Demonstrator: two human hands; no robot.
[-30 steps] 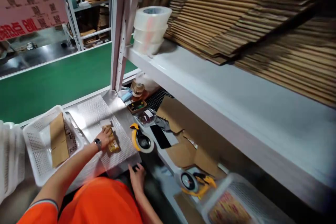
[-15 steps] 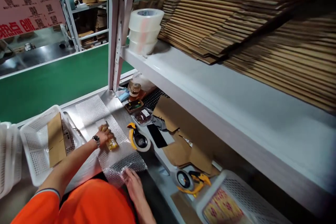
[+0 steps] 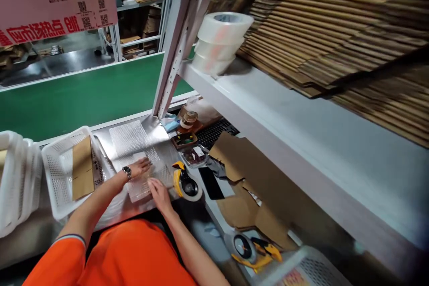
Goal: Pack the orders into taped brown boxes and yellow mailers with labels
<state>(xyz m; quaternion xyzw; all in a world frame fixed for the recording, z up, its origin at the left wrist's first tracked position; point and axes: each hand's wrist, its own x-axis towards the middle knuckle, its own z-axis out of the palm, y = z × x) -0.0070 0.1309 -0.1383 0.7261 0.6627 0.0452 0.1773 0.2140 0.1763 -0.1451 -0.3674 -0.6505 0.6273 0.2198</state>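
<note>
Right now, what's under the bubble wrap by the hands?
The bubble wrap lies on a metal table, which shows beside its far end. Anything under the part by the left hand and right hand can't be made out.

Basket (image 3: 55,172) left of bubble wrap (image 3: 129,138); tape dispenser (image 3: 186,184) right; tape rolls (image 3: 217,47) on shelf (image 3: 284,114).

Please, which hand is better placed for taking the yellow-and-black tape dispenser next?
Probably the right hand: it is nearer the yellow-and-black tape dispenser, while the left hand lies farther away, flat on the clear plastic bubble wrap.
</note>
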